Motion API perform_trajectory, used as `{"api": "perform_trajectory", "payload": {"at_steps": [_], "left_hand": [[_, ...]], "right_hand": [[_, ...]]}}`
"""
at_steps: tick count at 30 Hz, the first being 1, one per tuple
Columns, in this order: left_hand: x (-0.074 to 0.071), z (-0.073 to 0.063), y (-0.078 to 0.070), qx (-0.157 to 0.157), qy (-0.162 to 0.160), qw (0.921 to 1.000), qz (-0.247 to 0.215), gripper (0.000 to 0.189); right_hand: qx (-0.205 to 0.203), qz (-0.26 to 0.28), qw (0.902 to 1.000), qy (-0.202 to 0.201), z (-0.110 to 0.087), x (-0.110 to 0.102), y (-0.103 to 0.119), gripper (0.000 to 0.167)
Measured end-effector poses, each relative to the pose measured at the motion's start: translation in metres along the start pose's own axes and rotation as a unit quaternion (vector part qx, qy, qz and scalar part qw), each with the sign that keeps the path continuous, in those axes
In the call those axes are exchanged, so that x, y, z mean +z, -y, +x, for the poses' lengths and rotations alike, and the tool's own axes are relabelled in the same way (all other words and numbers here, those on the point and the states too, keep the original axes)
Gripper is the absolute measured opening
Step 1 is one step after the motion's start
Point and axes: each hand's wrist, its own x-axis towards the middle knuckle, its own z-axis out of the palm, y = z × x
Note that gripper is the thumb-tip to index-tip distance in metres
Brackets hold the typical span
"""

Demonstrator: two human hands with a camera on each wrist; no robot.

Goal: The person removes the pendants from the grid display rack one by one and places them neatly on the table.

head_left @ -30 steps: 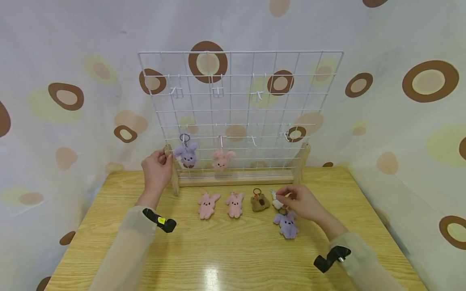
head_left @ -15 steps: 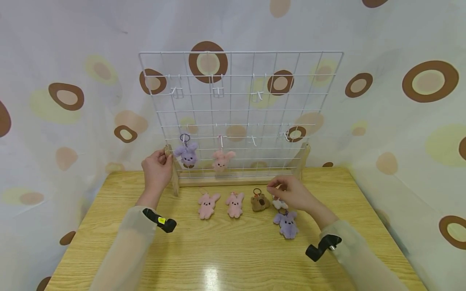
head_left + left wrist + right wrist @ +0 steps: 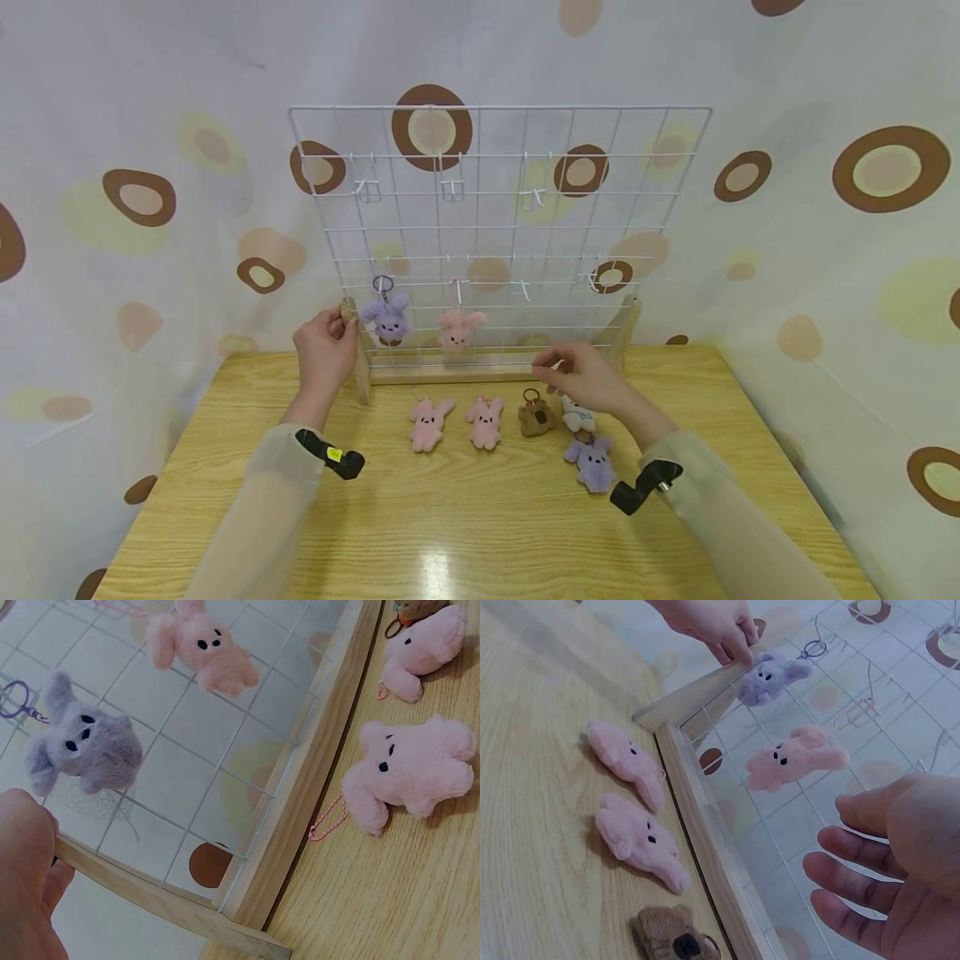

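Observation:
At the rack's left end my left hand (image 3: 324,350) grips the top of the wooden side post (image 3: 150,889). My right hand (image 3: 588,379) hovers over the back of the table, in front of the wire grid (image 3: 495,227); in the right wrist view its fingers are loosely bent and hold nothing. Below it lie a brown bear keychain (image 3: 536,419) and a white plush keychain (image 3: 577,415), partly hidden by the hand. A purple plush keychain (image 3: 592,464) lies nearer the front. From the lower hooks hang a purple rabbit keychain (image 3: 387,317) and a pink rabbit keychain (image 3: 459,331).
Two more pink rabbit keychains (image 3: 427,425) lie left of the bear on the wooden table (image 3: 360,533). Bare white hooks (image 3: 532,198) sit on the grid's upper row and at lower right. A patterned curtain (image 3: 810,275) stands behind.
My right hand has moved left and away toward the grid, from the white plush to above the bear, uncovering more of the white plush. The left hand stays on the post.

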Motion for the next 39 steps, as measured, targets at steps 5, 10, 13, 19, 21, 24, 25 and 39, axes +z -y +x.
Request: {"api": "perform_trajectory", "payload": {"at_steps": [5, 10, 13, 19, 21, 24, 25, 39], "left_hand": [[0.000, 0.001, 0.002, 0.008, -0.002, 1.0000, -0.001, 0.023], [0.000, 0.001, 0.002, 0.004, -0.003, 1.0000, 0.005, 0.022], [0.000, 0.001, 0.002, 0.005, -0.002, 1.0000, 0.005, 0.023], [-0.001, 0.001, 0.000, 0.008, -0.003, 1.0000, -0.004, 0.023], [-0.001, 0.000, 0.000, 0.006, -0.003, 1.0000, -0.007, 0.023], [-0.001, 0.000, 0.002, 0.003, -0.002, 1.0000, -0.003, 0.025], [0.000, 0.001, 0.002, 0.003, -0.001, 1.0000, -0.001, 0.025], [0.001, 0.002, 0.005, 0.011, -0.002, 0.9999, 0.008, 0.026]], "right_hand": [[-0.003, 0.006, 1.0000, 0.005, 0.012, 0.005, 0.009, 0.018], [-0.010, 0.038, 0.9992, 0.012, 0.025, 0.012, 0.017, 0.017], [-0.008, 0.054, 0.9985, 0.010, 0.031, 0.015, 0.023, 0.019], [-0.024, 0.045, 0.9987, 0.003, 0.044, 0.017, 0.032, 0.018], [-0.028, 0.035, 0.9990, 0.001, 0.048, 0.018, 0.035, 0.016], [-0.039, 0.023, 0.9990, 0.004, 0.053, 0.019, 0.041, 0.017], [-0.042, 0.020, 0.9989, 0.005, 0.056, 0.020, 0.043, 0.017], [-0.049, 0.002, 0.9988, -0.006, 0.089, 0.034, 0.074, 0.030]]}}
